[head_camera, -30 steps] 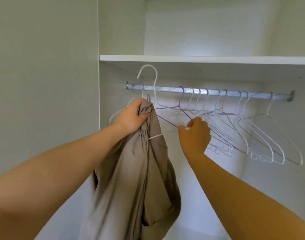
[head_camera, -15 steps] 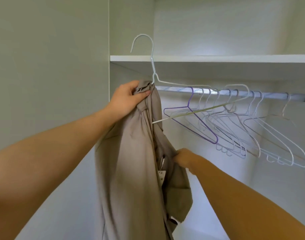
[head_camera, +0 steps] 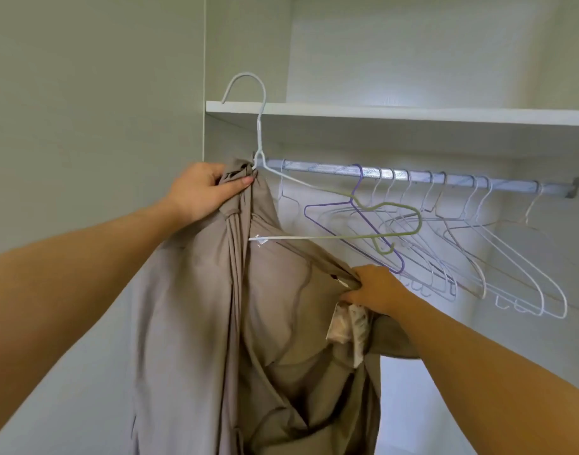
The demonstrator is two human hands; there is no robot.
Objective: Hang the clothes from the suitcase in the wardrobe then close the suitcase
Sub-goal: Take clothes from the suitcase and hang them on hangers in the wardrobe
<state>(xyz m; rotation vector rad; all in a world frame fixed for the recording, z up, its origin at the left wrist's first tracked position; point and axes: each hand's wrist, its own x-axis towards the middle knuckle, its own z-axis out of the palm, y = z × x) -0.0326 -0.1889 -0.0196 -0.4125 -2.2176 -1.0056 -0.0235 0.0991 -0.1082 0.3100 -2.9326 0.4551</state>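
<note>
Taupe garment (head_camera: 189, 323) is in front of the open wardrobe, at the left end of the rail (head_camera: 396, 175); long axis near vertical, top bunched, lower part hanging straight down. White wire hanger (head_camera: 259, 133) is partly threaded into it; hook points up and curls left, rising past the edge of the shelf (head_camera: 413, 113); bottom bar runs roughly level, left to right, free shoulder out to the right across the purple hanger (head_camera: 327, 204).

Left hand (head_camera: 199, 188): thumb and fingers clenched round the bunched top of the garment, just at the hanger's neck; cannot tell whether the wire itself is also in the grip. Right hand (head_camera: 377, 290): fingers pinch a fabric edge, a white tag (head_camera: 344, 326) just below.

Versus half a second ago: right hand was lower, inside the folds; now higher and further right, fabric drawn taut toward the free shoulder; left hand's grip unchanged.

Hidden or unclear: hanger's left shoulder buried in cloth; left fingertips behind the fabric; garment's lower end cut off by the bottom edge; kind of garment not discernible; tag print unreadable. Spare white hangers (head_camera: 511, 257) overlap on the rail.
</note>
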